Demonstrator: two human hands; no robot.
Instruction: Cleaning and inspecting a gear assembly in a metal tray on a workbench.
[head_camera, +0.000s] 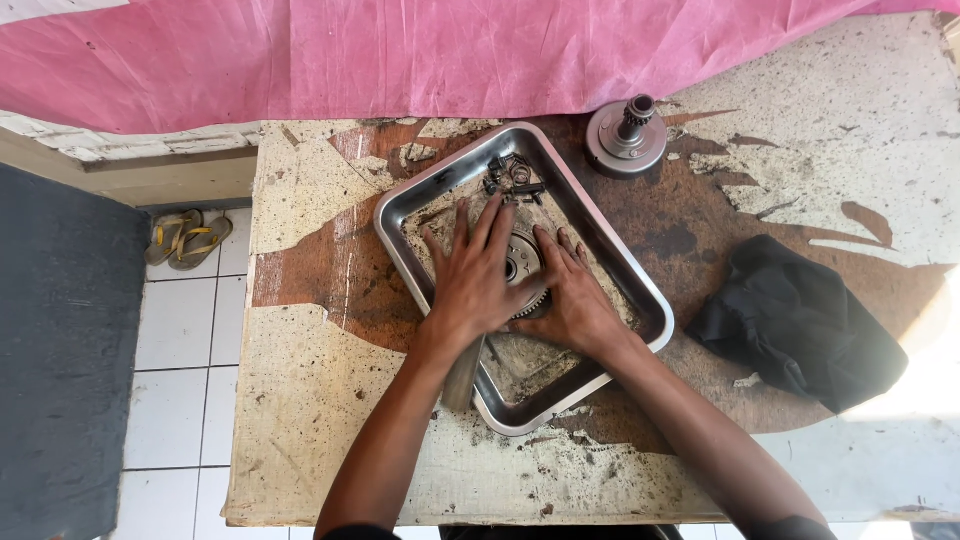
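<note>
A round toothed metal gear part (524, 262) lies in a dirty rectangular metal tray (640, 285) on a worn table. My left hand (473, 280) lies flat over the part's left side, fingers spread and pointing away from me. My right hand (570, 295) presses on its right side, fingers across the toothed rim. Most of the part is hidden under both hands. Several small dark metal pieces (512, 175) sit in the tray's far corner. A wooden tool handle (462, 375) sticks out over the tray's near rim, under my left wrist.
A round metal hub with a geared shaft (628, 135) stands beyond the tray. A crumpled black cloth (800, 320) lies to the right. Pink cloth (400, 50) covers the back. A pair of sandals (187, 238) rests on the tiled floor at left.
</note>
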